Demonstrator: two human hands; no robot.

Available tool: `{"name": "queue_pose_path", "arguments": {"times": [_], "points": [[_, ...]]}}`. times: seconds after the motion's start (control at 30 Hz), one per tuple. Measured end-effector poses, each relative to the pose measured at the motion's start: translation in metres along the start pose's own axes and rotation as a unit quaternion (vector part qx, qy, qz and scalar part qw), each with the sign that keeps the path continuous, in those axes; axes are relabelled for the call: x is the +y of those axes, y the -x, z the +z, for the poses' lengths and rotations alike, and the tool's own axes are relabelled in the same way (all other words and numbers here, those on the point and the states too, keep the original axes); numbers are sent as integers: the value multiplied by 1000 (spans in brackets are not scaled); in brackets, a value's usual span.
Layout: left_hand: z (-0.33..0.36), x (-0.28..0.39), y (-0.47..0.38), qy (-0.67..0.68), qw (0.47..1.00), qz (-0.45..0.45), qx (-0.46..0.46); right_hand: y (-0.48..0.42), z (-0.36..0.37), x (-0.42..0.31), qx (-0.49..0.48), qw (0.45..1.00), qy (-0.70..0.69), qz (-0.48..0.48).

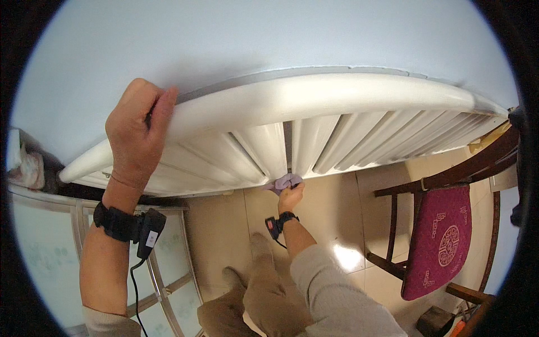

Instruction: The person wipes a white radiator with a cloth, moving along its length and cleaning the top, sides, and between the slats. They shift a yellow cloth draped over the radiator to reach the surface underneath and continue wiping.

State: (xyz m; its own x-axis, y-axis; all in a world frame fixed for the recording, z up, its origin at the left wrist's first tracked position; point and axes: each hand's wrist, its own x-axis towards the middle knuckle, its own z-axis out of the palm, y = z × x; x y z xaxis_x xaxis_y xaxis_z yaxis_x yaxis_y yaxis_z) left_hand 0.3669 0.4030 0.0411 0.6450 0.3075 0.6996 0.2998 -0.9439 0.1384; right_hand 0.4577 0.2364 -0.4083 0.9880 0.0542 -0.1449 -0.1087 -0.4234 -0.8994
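Note:
My left hand is curled over the thick top rail of a white column radiator. The hand itself hides its fingertips. Lower down, my right hand holds a crumpled purple cloth against the radiator's bottom edge. The cloth sits by the dark gap between two columns, near the middle. A black strap with a small cabled device is on each wrist.
A pale blue wall rises behind the radiator. At left stands a cabinet with frosted glass panels. To the right is a dark wooden chair with a magenta cushion. Beige floor tiles lie below, and a dark box stands near the chair.

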Motion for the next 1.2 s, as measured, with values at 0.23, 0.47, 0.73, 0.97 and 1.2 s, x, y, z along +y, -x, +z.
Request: {"name": "queue_pose_path", "arguments": {"times": [0.23, 0.47, 0.73, 0.97, 1.2], "points": [[-2, 3, -3, -19, 1000, 24, 8, -58, -33, 19, 80, 973, -117, 181], [-5, 9, -5, -28, 1000, 13, 1, -93, -81, -82, -72, 819, -447, 353], [-4, 13, -5, -42, 999, 19, 9, -56, -176, -277, -200, 753, -580, 238], [-4, 11, -6, -50, 998, 34, 21, -37, -247, -321, -89, 843, -528, 57], [0, 5, -1, -41, 998, 37, 8, -84, -211, -281, 98, 907, -271, -307]]}}
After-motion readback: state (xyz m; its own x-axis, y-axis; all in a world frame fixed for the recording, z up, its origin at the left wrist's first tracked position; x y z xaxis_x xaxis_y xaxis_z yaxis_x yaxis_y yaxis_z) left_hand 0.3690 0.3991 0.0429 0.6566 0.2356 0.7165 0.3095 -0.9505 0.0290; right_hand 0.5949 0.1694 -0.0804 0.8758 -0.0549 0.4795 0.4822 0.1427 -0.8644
